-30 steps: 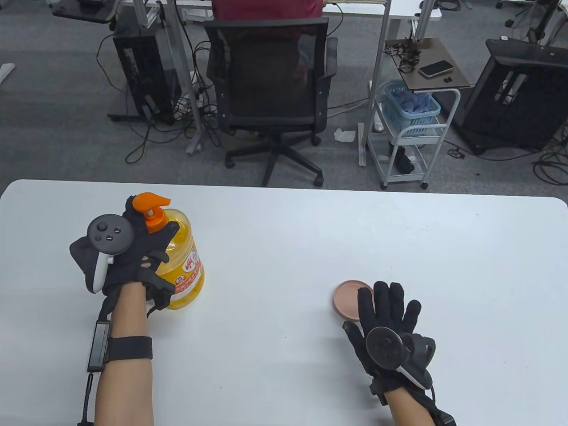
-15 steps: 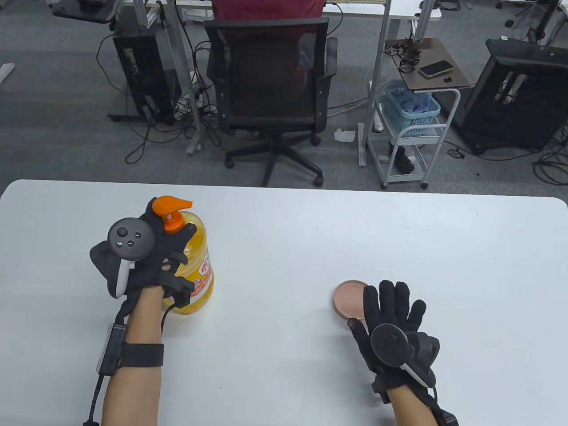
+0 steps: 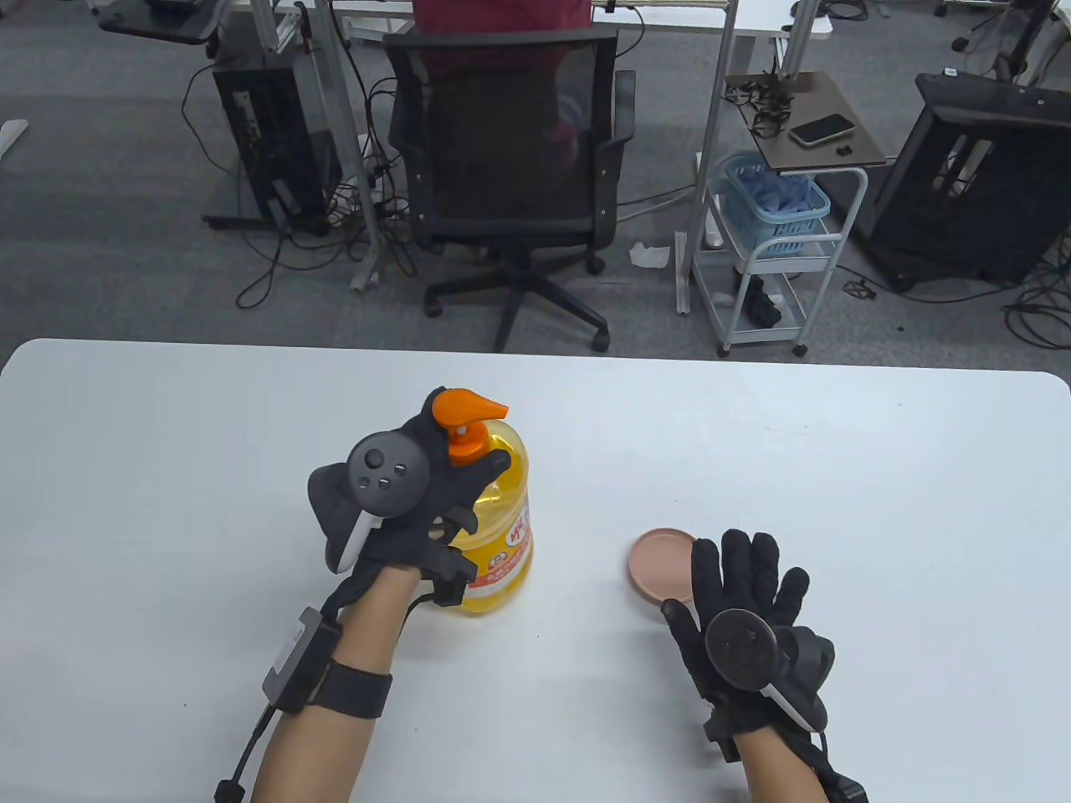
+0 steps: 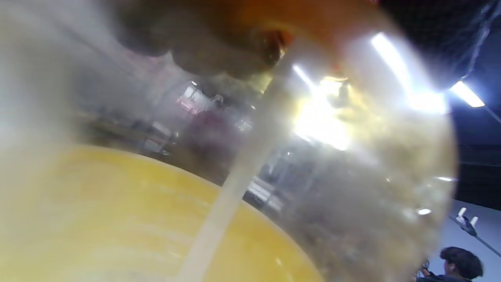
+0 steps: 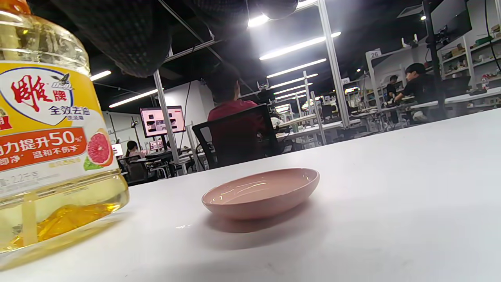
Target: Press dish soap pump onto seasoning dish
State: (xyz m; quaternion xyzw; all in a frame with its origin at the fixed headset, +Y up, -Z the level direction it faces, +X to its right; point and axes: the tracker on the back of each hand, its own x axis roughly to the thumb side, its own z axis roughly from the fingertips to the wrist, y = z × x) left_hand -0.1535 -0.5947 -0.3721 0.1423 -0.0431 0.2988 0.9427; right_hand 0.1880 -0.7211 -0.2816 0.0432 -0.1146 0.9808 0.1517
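Upright, clear round bottle [image 3: 500, 523]; shallow glossy dish [image 3: 660, 565]

soap bottle [image 3: 502, 535]: its near-left side is hiding behind the left hand [image 3: 402, 502]; the left wrist view is blurring it
seasoning dish [image 3: 658, 567]: its near-right rim is disappearing under the right hand [image 3: 745, 611]
bottle top: the right wrist view's edge is cutting it off

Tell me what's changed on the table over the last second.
The left hand, gripping the dish soap bottle near its orange pump, has carried it rightward toward the pink dish; a gap remains between them. The dish hasn't moved, and the right hand stays spread flat beside it.
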